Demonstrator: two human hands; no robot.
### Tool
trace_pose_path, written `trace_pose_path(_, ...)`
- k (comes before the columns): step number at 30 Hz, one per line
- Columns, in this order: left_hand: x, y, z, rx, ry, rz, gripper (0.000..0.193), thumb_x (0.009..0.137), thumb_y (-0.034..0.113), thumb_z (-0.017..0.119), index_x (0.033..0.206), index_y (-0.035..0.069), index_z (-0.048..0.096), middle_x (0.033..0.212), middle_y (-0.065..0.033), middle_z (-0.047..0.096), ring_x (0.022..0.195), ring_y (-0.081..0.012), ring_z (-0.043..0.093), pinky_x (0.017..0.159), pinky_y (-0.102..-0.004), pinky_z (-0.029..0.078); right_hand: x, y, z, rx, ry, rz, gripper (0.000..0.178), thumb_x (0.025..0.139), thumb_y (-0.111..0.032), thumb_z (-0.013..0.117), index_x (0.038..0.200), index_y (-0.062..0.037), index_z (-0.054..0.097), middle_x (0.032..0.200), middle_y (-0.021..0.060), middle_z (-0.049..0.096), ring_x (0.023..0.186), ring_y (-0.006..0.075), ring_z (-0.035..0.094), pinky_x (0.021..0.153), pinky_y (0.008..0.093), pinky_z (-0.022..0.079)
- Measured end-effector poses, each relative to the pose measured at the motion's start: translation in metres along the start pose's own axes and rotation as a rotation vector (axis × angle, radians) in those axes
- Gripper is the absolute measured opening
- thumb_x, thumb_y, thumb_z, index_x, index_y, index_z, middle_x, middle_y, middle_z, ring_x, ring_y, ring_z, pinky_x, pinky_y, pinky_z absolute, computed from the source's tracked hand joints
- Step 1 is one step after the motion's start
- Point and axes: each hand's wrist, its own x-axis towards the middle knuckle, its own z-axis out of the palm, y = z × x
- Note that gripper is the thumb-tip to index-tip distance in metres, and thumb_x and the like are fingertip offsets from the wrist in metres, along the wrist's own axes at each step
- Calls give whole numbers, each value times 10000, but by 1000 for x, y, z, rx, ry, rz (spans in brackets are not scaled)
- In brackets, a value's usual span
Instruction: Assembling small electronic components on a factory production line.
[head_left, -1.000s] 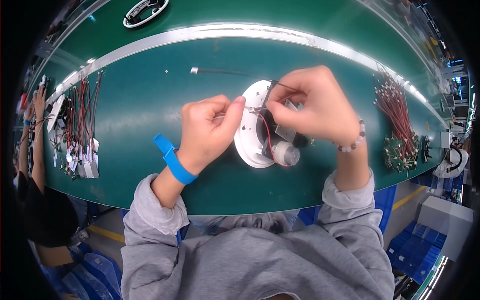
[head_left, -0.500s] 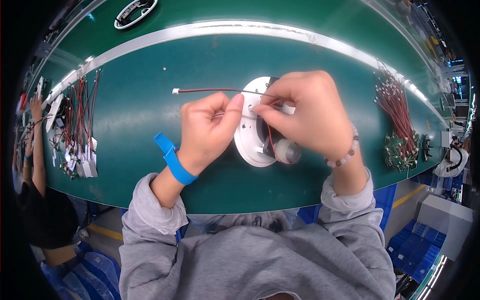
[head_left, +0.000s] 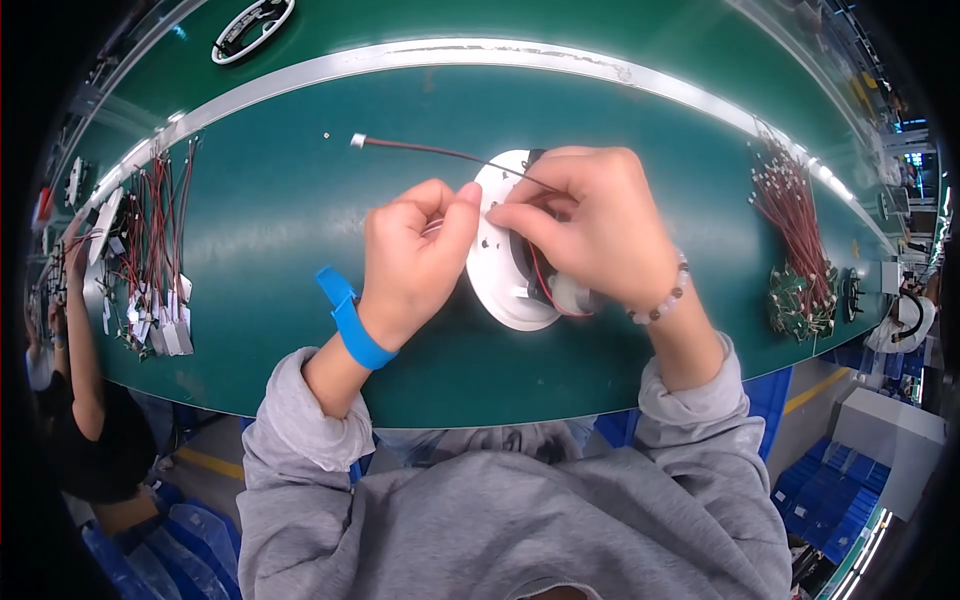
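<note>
Delicately, left fingers (head_left: 458, 222) pinch pale wire (head_left: 433, 227); right fingers (head_left: 538, 222) grip slim cable (head_left: 425, 149) over smooth disc (head_left: 490, 272).

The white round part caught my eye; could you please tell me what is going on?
Someone is working over the white round part. The left hand pinches thin pale wire; the right hand grips a dark red wire, its white connector sticking out leftward. A wire bundle lies farther right.
</note>
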Motion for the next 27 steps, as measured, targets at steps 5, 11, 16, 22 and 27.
trace_pose_path(5,1,-2,-1,-52,-32,-6,294,810,170,542,584,-13,497,479,29,404,483,-26,331,411,-205,264,2,9,-5,77,-29,-144,92,634,-41,654,695,9,606,590,69,529,475,131,495,430,224,374)
trace_pose_path(11,3,-6,0,-134,-75,-45,264,847,170,504,665,-21,524,555,35,451,534,-17,354,442,-190,290,3,8,-5,-37,-2,-224,83,633,-13,626,624,-5,544,574,78,498,483,179,500,434,252,392)
trace_pose_path(16,3,-8,2,-182,-97,-64,285,872,205,457,708,-13,538,559,36,448,506,-14,346,421,-188,275,6,8,-2,-64,51,-206,96,622,-11,633,612,3,539,559,77,494,469,180,494,430,253,388)
trace_pose_path(22,14,3,-12,-511,-372,-582,237,888,231,395,886,37,529,540,32,442,394,-27,320,361,-174,224,5,11,0,-60,61,-173,77,617,-15,645,635,3,572,561,80,507,468,175,497,431,255,386)
trace_pose_path(27,17,6,-13,-641,-447,-628,225,885,239,407,864,43,517,546,33,446,403,-18,321,365,-166,219,6,11,0,-101,65,-195,71,683,-74,609,682,-7,584,573,92,516,473,189,498,459,277,403)
